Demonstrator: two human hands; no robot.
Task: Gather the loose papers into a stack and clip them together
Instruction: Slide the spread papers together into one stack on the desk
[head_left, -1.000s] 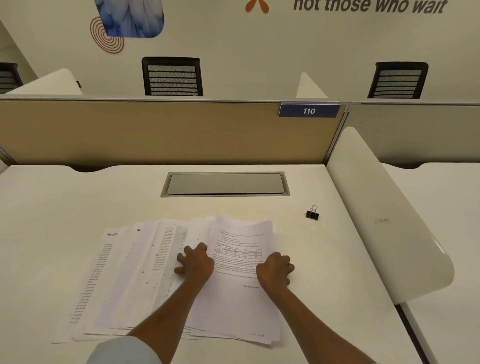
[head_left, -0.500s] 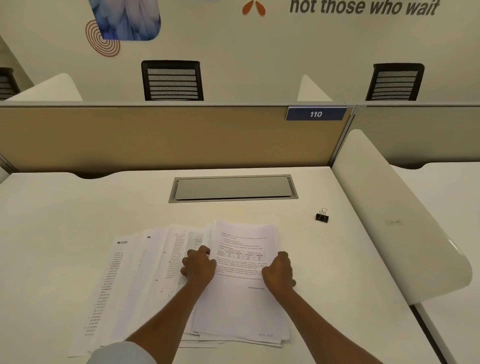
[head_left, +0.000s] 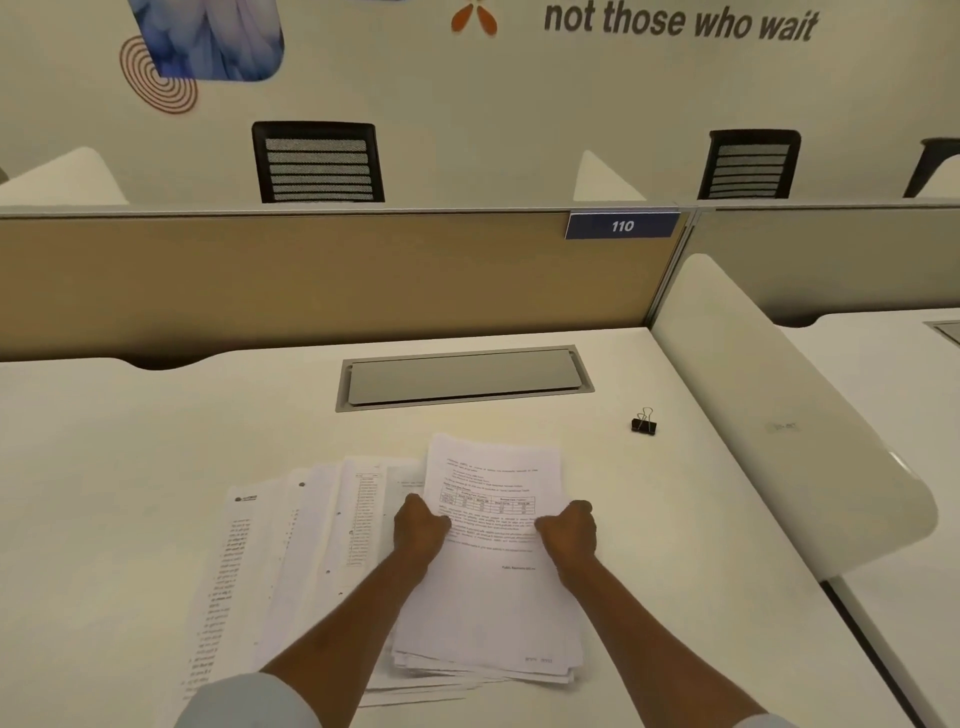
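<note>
Printed white papers lie fanned on the white desk (head_left: 130, 467). A thicker stack of papers (head_left: 493, 587) with a table printed on its top sheet sits at the right of the fan. My left hand (head_left: 421, 530) grips the stack's left edge and my right hand (head_left: 569, 532) grips its right edge, fingers curled. More loose sheets (head_left: 291, 545) spread out to the left, partly under my left forearm. A small black binder clip (head_left: 644, 423) rests on the desk beyond and to the right of the stack, apart from both hands.
A grey cable hatch (head_left: 462, 376) is set into the desk behind the papers. A tan partition (head_left: 311, 275) with a "110" label closes the back. A white rounded divider (head_left: 779, 415) borders the right side. Black chairs stand beyond the partition.
Both hands went from resting flat on the papers to gripping the side edges of the right-hand stack. The fanned sheets have been drawn closer together toward that stack.
</note>
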